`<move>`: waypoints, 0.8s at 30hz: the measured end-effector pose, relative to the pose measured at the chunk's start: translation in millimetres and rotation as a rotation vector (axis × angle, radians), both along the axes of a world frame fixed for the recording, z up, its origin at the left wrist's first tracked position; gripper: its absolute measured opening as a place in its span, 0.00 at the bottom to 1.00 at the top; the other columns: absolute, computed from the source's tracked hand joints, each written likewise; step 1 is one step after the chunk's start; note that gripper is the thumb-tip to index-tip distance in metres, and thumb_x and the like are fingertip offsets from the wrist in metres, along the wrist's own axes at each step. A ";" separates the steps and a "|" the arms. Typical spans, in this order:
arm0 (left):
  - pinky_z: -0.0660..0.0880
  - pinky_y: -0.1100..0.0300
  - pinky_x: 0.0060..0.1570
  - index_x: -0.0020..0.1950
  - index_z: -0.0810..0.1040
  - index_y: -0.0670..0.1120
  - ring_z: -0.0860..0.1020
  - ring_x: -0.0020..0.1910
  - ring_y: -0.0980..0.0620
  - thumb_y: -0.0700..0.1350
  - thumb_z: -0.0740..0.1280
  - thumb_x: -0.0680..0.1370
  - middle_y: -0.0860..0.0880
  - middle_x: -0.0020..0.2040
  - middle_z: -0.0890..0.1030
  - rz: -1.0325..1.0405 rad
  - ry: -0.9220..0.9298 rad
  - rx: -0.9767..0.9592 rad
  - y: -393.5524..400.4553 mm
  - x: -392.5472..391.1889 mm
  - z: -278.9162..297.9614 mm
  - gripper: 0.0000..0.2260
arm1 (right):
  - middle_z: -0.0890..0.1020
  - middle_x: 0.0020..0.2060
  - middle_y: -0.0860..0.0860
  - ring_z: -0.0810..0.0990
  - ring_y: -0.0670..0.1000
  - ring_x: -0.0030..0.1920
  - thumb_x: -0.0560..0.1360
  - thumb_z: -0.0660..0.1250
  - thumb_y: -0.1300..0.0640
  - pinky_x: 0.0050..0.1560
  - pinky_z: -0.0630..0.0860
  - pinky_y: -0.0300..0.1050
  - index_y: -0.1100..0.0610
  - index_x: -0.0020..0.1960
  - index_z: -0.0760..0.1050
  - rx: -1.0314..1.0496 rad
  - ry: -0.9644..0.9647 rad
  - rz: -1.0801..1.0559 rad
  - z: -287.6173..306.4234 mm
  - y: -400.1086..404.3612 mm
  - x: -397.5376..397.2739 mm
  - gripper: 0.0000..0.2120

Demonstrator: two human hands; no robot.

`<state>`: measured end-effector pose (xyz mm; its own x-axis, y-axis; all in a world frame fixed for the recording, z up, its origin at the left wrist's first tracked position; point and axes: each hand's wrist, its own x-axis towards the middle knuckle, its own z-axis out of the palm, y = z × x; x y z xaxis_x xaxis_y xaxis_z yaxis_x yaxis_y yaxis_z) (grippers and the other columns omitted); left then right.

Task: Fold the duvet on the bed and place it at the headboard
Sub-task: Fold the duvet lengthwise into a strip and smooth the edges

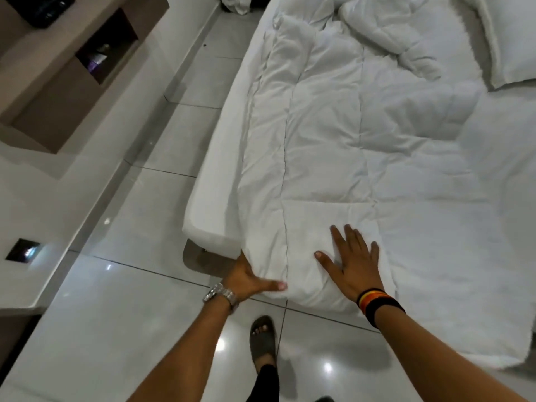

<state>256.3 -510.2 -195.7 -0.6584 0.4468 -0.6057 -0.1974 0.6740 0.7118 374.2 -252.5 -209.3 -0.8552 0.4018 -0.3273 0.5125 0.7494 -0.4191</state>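
Observation:
A white quilted duvet (327, 134) lies folded lengthwise along the left side of the bed (478, 175), crumpled at its far end. Its near end hangs slightly over the foot of the mattress. My left hand (248, 278), with a metal watch on the wrist, cups the duvet's near left corner, its thumb under the hanging edge. My right hand (352, 262), with dark bands on the wrist, lies flat and spread on top of the duvet's near end. A white pillow (510, 39) rests at the far right by the head of the bed.
Glossy grey floor tiles (139, 285) run along the bed's left side. A white wall unit with brown shelves (72, 68) stands at the left. My sandalled foot (262, 340) stands on the floor below the duvet's edge. A white cloth heap (237, 2) lies far off.

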 end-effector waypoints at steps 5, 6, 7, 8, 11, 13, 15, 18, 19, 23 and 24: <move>0.45 0.50 0.79 0.82 0.60 0.43 0.64 0.77 0.37 0.72 0.81 0.54 0.37 0.76 0.70 -0.448 0.540 -0.128 -16.8 -9.8 -44.5 0.66 | 0.50 0.87 0.52 0.47 0.53 0.86 0.73 0.41 0.19 0.82 0.40 0.69 0.41 0.86 0.50 0.033 -0.039 -0.048 -12.7 -4.1 -14.0 0.47; 0.45 0.49 0.80 0.82 0.61 0.42 0.65 0.77 0.38 0.72 0.80 0.56 0.37 0.76 0.71 -0.432 0.590 -0.103 -17.2 -15.3 -48.0 0.63 | 0.50 0.87 0.52 0.46 0.53 0.86 0.73 0.41 0.20 0.82 0.39 0.70 0.41 0.86 0.50 0.035 -0.040 -0.064 -14.2 -6.0 -17.7 0.47; 0.48 0.48 0.81 0.81 0.63 0.42 0.67 0.77 0.39 0.71 0.80 0.58 0.38 0.75 0.73 -0.396 0.616 -0.063 -13.1 -19.9 -44.8 0.60 | 0.51 0.87 0.52 0.46 0.53 0.86 0.73 0.41 0.20 0.82 0.39 0.70 0.41 0.86 0.50 0.040 -0.042 -0.079 -14.8 -7.3 -21.0 0.46; 0.55 0.46 0.81 0.80 0.64 0.43 0.69 0.76 0.41 0.68 0.82 0.60 0.39 0.74 0.74 -0.326 0.602 -0.010 -6.4 -23.9 -40.0 0.57 | 0.51 0.87 0.52 0.47 0.53 0.86 0.73 0.41 0.20 0.81 0.39 0.71 0.41 0.86 0.50 0.044 -0.047 -0.091 -14.6 -8.0 -24.3 0.46; 0.79 0.50 0.62 0.84 0.53 0.48 0.80 0.62 0.46 0.62 0.81 0.62 0.47 0.67 0.79 -0.102 0.405 0.103 12.3 -28.9 -3.2 0.59 | 0.53 0.87 0.52 0.49 0.54 0.86 0.72 0.39 0.21 0.82 0.39 0.70 0.41 0.86 0.51 0.033 -0.045 -0.142 -9.5 -8.6 -30.0 0.47; 0.83 0.50 0.51 0.85 0.45 0.51 0.84 0.54 0.43 0.59 0.82 0.65 0.44 0.63 0.83 -0.010 0.349 0.137 16.8 -25.9 7.9 0.60 | 0.54 0.86 0.52 0.51 0.54 0.86 0.72 0.39 0.21 0.82 0.39 0.69 0.41 0.86 0.53 0.012 -0.014 -0.179 -1.7 -10.3 -29.8 0.47; 0.83 0.52 0.53 0.85 0.47 0.53 0.83 0.57 0.45 0.52 0.84 0.67 0.49 0.67 0.80 0.090 0.361 0.209 14.1 -19.8 17.4 0.58 | 0.55 0.86 0.52 0.52 0.55 0.85 0.71 0.39 0.21 0.82 0.40 0.69 0.42 0.86 0.54 -0.006 0.018 -0.200 8.2 -11.7 -29.6 0.48; 0.77 0.69 0.60 0.83 0.56 0.52 0.76 0.62 0.61 0.53 0.85 0.65 0.65 0.66 0.72 0.253 0.319 0.305 0.9 3.1 38.6 0.54 | 0.55 0.86 0.52 0.52 0.54 0.86 0.72 0.42 0.20 0.82 0.39 0.69 0.42 0.86 0.54 -0.063 0.096 -0.234 31.2 -18.3 -26.6 0.47; 0.75 0.72 0.59 0.81 0.59 0.53 0.75 0.62 0.64 0.53 0.84 0.65 0.66 0.65 0.72 0.280 0.304 0.308 -3.9 9.0 48.8 0.52 | 0.55 0.86 0.51 0.52 0.53 0.86 0.73 0.44 0.20 0.82 0.39 0.68 0.41 0.86 0.54 -0.095 0.136 -0.239 41.7 -20.5 -27.1 0.46; 0.74 0.59 0.59 0.74 0.66 0.57 0.76 0.61 0.56 0.56 0.84 0.67 0.59 0.64 0.76 0.286 0.016 0.179 -50.5 10.6 71.7 0.41 | 0.62 0.84 0.48 0.57 0.51 0.84 0.79 0.51 0.25 0.84 0.42 0.65 0.43 0.84 0.60 -0.144 0.361 -0.220 72.8 -34.5 -9.7 0.39; 0.76 0.56 0.61 0.73 0.70 0.54 0.78 0.61 0.54 0.61 0.85 0.62 0.57 0.64 0.79 0.299 -0.020 0.123 -64.8 2.5 68.1 0.43 | 0.62 0.84 0.49 0.57 0.51 0.84 0.77 0.49 0.24 0.83 0.42 0.65 0.43 0.84 0.60 -0.138 0.322 -0.187 71.9 -38.6 -6.4 0.41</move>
